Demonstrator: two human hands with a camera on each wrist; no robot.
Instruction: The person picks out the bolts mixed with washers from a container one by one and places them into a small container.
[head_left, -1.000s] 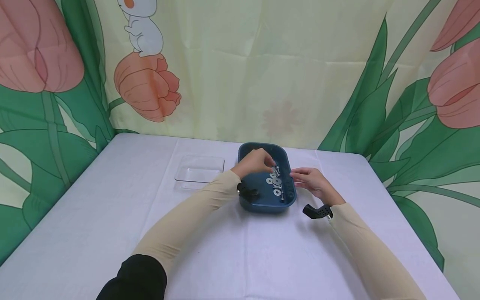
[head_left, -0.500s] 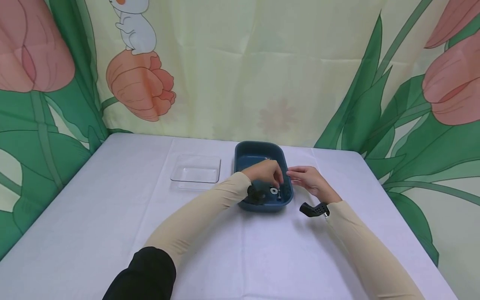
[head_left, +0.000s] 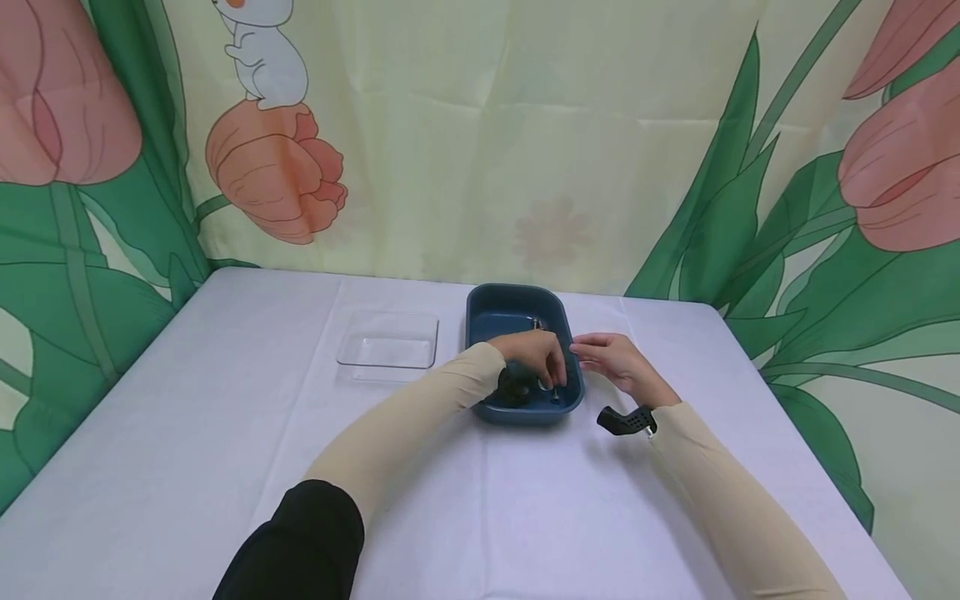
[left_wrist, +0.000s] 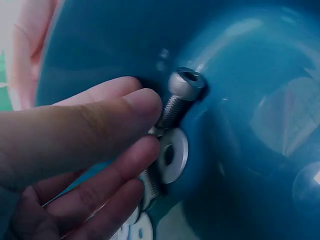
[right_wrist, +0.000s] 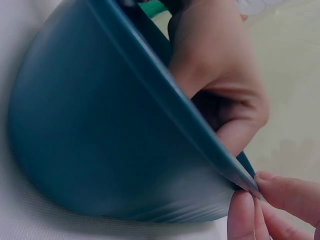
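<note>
A deep blue plastic tray [head_left: 491,327] stands on the table, right of centre. My left hand [head_left: 534,354] reaches down into it near the right wall. In the left wrist view its fairly straight thumb and fingers lie beside a socket-head bolt [left_wrist: 183,87], thumb tip against or very near the thread. A flat washer [left_wrist: 180,155] lies just below that bolt. Another threaded shank and more washers [left_wrist: 144,227] are partly covered by the fingers. My right hand [head_left: 621,365] pinches the tray's right rim [right_wrist: 200,120] between thumb and fingers.
A clear plastic box [head_left: 386,365] sits left of the tray. Small metal hardware [head_left: 536,323] lies further back inside the tray. A flower-printed curtain [head_left: 465,167] hangs behind the white-covered table [head_left: 225,433].
My left hand has moved down and toward the tray's near end, covering most of the washers that showed earlier. My right hand stays on the rim. The head view has shifted slightly.
</note>
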